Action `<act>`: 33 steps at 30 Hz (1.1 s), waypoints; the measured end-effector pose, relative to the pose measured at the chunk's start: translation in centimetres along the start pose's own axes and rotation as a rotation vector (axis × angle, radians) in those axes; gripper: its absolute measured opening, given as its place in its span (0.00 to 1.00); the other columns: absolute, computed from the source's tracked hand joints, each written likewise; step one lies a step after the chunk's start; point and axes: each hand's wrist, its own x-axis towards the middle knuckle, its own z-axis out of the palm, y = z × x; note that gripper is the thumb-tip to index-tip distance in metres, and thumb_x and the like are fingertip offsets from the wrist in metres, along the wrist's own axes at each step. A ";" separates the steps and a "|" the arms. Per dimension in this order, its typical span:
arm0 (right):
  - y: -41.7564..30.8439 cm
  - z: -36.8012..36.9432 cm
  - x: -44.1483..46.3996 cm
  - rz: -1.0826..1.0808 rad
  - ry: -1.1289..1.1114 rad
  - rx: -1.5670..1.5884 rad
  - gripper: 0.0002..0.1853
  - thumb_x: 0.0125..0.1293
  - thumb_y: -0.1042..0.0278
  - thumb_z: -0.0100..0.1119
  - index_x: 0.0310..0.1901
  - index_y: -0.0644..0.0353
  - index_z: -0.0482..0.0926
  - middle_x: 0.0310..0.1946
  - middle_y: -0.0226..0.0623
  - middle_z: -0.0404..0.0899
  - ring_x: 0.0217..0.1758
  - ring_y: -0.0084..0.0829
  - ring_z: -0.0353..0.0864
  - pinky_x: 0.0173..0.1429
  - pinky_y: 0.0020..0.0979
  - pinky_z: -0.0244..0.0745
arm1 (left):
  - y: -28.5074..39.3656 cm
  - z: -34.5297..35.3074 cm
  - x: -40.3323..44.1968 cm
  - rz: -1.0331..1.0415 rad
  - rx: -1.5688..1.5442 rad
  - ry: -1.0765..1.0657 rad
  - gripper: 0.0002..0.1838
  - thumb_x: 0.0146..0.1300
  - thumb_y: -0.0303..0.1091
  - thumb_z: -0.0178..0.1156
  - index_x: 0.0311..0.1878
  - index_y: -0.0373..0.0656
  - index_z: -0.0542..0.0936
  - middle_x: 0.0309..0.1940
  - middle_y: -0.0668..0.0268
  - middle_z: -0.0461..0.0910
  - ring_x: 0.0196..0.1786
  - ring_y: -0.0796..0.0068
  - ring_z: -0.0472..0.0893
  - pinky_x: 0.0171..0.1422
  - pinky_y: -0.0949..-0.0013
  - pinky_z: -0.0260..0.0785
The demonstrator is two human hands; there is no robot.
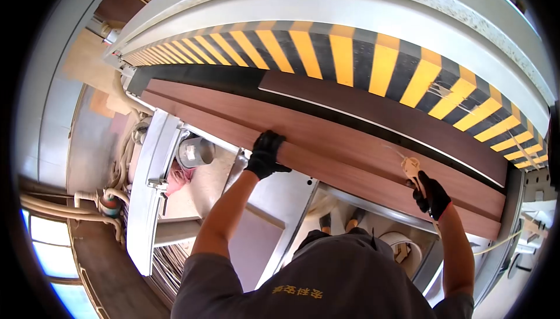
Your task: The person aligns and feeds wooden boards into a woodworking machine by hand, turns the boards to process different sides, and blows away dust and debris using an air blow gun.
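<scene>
My left hand (267, 154), in a black glove, grips the near edge of a long reddish-brown board (332, 170), fingers over its top. Behind that strip, and parallel to it, runs another reddish-brown board (326, 132). My right hand (433, 196), also gloved in black, is closed around a beige air blow gun (410, 167) above the boards' right part. Its thin nozzle points away from me, and a pale hose (499, 247) shows to the right of my arm. Farther back lies a darker brown panel (373, 112) with a white edge.
A machine beam with yellow and black stripes (341, 56) spans the far side. At the left are a metal rail (153, 185), a grey bucket (196, 152) and several hoses (123, 161). A white bucket (402, 240) with scraps stands below, near my feet.
</scene>
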 end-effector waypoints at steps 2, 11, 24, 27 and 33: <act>0.3 1.6 -1.4 0.010 -0.073 -0.051 0.28 0.77 0.34 0.45 0.51 0.50 0.82 0.20 0.25 0.70 0.15 0.19 0.61 0.19 0.24 0.53 | 0.0 0.0 -0.1 0.001 -0.001 0.008 0.59 0.31 0.59 0.85 0.70 0.51 0.68 0.69 0.52 0.65 0.76 0.44 0.60 0.80 0.44 0.54; 17.9 -8.7 -12.3 -0.441 0.551 -0.708 0.07 0.64 0.69 0.63 0.33 0.63 0.84 0.22 0.30 0.81 0.27 0.22 0.79 0.32 0.30 0.72 | -0.2 0.3 -0.4 0.010 -0.076 0.060 0.58 0.33 0.60 0.84 0.70 0.51 0.69 0.68 0.52 0.66 0.76 0.46 0.61 0.81 0.43 0.52; 53.4 -18.6 -29.0 -0.173 1.385 -0.593 0.09 0.65 0.67 0.58 0.41 0.63 0.80 0.36 0.30 0.77 0.39 0.26 0.71 0.40 0.31 0.61 | 0.9 -1.9 0.2 -0.049 -0.051 -0.010 0.55 0.30 0.62 0.83 0.66 0.49 0.76 0.63 0.58 0.72 0.71 0.55 0.68 0.73 0.48 0.57; 54.5 -18.2 -30.1 -0.175 1.427 -0.587 0.11 0.66 0.64 0.58 0.44 0.63 0.79 0.40 0.32 0.76 0.43 0.29 0.70 0.44 0.34 0.59 | 1.1 -2.0 0.3 -0.040 -0.025 -0.028 0.55 0.31 0.63 0.83 0.65 0.49 0.76 0.62 0.58 0.73 0.69 0.56 0.69 0.71 0.49 0.58; 55.2 -19.7 -30.8 -0.247 1.492 -0.584 0.17 0.67 0.58 0.58 0.49 0.62 0.78 0.47 0.36 0.74 0.51 0.35 0.67 0.53 0.40 0.55 | 1.2 -2.3 0.6 -0.042 -0.001 -0.047 0.55 0.32 0.63 0.83 0.66 0.48 0.76 0.62 0.57 0.73 0.69 0.55 0.70 0.71 0.50 0.59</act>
